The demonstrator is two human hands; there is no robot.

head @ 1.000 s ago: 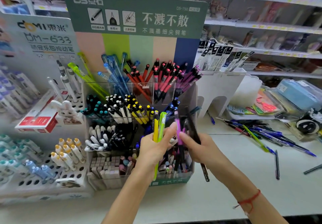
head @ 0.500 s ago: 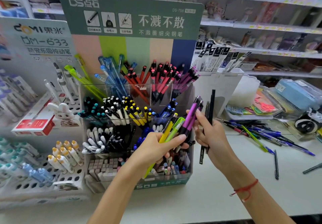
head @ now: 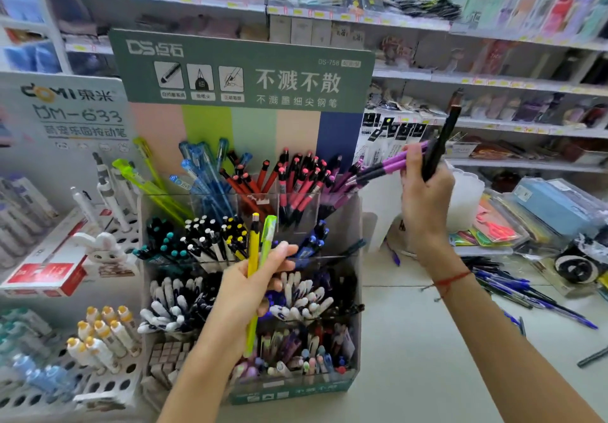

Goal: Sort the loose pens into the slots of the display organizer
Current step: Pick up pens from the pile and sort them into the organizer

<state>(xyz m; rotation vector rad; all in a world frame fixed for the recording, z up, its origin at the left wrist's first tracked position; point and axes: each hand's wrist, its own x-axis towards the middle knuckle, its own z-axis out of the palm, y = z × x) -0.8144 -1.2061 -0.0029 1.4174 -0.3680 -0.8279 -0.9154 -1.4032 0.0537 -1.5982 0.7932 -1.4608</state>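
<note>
The tiered display organizer (head: 357, 225) stands in the middle, its clear slots packed with pens sorted by colour. In front of it my left hand (head: 245, 291) grips a yellow pen (head: 253, 251) and a green pen (head: 267, 236), both upright. My right hand (head: 424, 199) is raised at the organizer's upper right. It pinches purple pens (head: 388, 164) whose tips point left into the purple slot (head: 339, 199) of the back row, and it also holds black pens (head: 441, 143) that stick upward.
Loose blue and dark pens (head: 526, 291) lie on the counter at the right, near packaged goods (head: 552, 205). A white pen rack (head: 98, 386) and a red box (head: 49, 274) stand at the left. Store shelves (head: 427, 77) fill the background.
My right hand has risen and carried the purple and black pens up and right, toward the back-row purple slot. My left hand kept the yellow and green pens, now more upright.
</note>
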